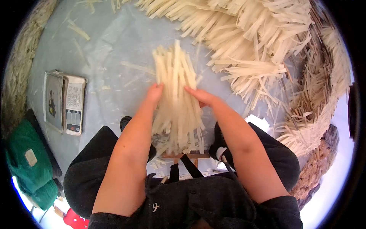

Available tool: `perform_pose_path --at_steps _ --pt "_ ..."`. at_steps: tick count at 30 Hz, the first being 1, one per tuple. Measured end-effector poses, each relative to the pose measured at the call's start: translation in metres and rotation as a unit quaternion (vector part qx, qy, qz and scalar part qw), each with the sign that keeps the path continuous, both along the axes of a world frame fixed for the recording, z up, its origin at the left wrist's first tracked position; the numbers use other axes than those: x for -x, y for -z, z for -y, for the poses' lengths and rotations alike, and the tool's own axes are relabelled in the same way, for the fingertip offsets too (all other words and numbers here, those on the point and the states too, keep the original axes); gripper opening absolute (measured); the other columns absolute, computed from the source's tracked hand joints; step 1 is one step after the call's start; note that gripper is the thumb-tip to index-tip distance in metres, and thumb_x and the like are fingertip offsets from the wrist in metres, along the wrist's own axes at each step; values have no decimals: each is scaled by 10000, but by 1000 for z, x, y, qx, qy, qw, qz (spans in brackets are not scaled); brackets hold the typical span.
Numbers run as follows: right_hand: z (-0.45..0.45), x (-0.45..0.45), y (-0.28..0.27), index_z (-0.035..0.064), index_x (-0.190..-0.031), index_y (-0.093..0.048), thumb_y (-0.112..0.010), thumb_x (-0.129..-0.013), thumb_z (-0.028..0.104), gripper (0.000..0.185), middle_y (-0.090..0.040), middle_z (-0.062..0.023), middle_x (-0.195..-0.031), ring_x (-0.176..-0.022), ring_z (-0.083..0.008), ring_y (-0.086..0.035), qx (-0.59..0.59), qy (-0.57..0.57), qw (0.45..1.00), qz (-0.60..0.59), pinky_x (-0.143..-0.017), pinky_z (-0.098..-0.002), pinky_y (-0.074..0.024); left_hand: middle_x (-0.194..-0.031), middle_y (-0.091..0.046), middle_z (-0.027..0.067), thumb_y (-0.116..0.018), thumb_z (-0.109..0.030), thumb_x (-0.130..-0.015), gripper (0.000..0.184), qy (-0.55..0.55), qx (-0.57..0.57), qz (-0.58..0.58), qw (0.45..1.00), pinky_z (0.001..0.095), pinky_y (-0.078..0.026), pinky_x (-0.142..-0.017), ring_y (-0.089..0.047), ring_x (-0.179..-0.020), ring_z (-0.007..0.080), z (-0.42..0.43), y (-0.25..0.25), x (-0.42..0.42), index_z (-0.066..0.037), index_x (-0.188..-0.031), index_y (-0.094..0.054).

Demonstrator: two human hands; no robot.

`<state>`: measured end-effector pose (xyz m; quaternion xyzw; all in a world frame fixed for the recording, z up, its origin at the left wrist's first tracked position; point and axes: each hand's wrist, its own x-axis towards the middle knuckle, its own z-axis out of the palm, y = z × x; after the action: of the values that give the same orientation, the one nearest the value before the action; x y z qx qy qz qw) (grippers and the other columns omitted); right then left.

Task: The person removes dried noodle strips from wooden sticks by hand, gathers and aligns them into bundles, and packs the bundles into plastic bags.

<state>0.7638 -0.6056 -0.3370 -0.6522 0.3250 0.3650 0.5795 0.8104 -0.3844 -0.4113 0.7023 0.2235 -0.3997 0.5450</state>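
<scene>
A thick bundle of pale, flat strips [176, 99] is held upright in front of me, fanning out at its lower end above a small wooden piece [202, 155]. My left hand [155, 92] grips the bundle's left side, thumb along the strips. On the right side, my right hand [200, 96] presses against the same strips, its thumb pointing inward and its fingers partly hidden behind them. Loose strips [139, 68] lie on the grey sheet [114, 49] around the bundle.
A scale with a keypad [74, 103] sits at the left. Large heaps of similar strips [259, 34] fill the upper right, with stacked bundles [309, 110] beyond. A green bag [30, 156] lies at the lower left, and something red [75, 219] below it.
</scene>
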Motion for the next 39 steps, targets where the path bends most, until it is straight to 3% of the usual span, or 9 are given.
perform_pose_path --at_steps 4,13,17,22,25,28,32,35,39 --pt "40 -33 -41 -8 -948 -684 -573 -708 771 823 -674 -179 -874 -827 -273 -655 222 -431 872 -65 -747 -401 -508 -1297 -514 162 -669 -488 -827 658 117 101 -194 969 511 -503 -855 -539 -1144 291 -11 -86 -14 -31 -1266 -491" --pt "1 -126 65 90 -1190 -627 -549 -836 532 572 -659 -137 -1130 -1060 -342 -608 375 -174 817 401 -909 -443 -469 -1239 -573 89 -734 -428 -783 568 343 13 -184 921 453 -525 -804 -570 -1080 273 -8 -40 -57 -144 -1239 -550" --pt "-22 -147 -2 126 -1269 -573 -540 -842 544 598 -642 -126 -1173 -1091 -352 -588 268 -409 867 94 -959 -438 -434 -1160 -620 83 -747 -405 -782 480 402 -21 -187 896 427 -534 -783 -613 -991 234 -13 -30 -53 -150 -1162 -599" --pt "-61 -133 40 193 -1281 -569 -554 -819 555 587 -614 -104 -1231 -1123 -324 -573 233 -320 856 333 -970 -433 -423 -1000 -663 54 -749 -357 -793 376 398 -14 -212 893 369 -570 -686 -643 -857 173 -14 -26 -51 -120 -1060 -631" --pt "-67 -134 22 210 -1260 -581 -554 -837 515 522 -570 -107 -1283 -1165 -311 -541 155 -542 820 104 -974 -461 -412 -963 -664 49 -727 -317 -819 323 421 -52 -200 883 348 -582 -648 -657 -831 181 -15 -39 -56 -91 -1031 -634" --pt "-73 -104 26 217 -1252 -577 -558 -850 468 475 -549 -107 -1281 -1175 -312 -523 316 -377 798 348 -983 -478 -399 -976 -658 63 -697 -281 -845 286 392 -6 -227 891 347 -589 -648 -671 -784 198 -21 -25 -60 -69 -1026 -636" --pt "-83 -102 13 180 -1258 -565 -587 -832 445 503 -516 -114 -1316 -1182 -312 -502 285 -517 781 204 -987 -463 -379 -985 -656 75 -678 -259 -855 279 377 1 -207 903 350 -596 -662 -674 -746 209 -19 -16 -48 -52 -1037 -633" --pt "-93 -104 19 167 -1282 -539 -606 -818 426 535 -542 -108 -1284 -1192 -312 -496 320 -277 859 289 -988 -441 -389 -991 -658 82 -684 -269 -848 315 411 17 -201 889 355 -599 -673 -675 -768 210 -11 -12 -42 -43 -1062 -630" --pt "-98 -114 23 101 -1194 -599 -626 -801 389 488 -597 -129 -1190 -1146 -317 -538 293 -511 748 305 -962 -435 -425 -975 -660 85 -706 -283 -828 353 392 -31 -201 897 367 -599 -677 -672 -774 209 -24 -22 -50 -47 -1080 -633"
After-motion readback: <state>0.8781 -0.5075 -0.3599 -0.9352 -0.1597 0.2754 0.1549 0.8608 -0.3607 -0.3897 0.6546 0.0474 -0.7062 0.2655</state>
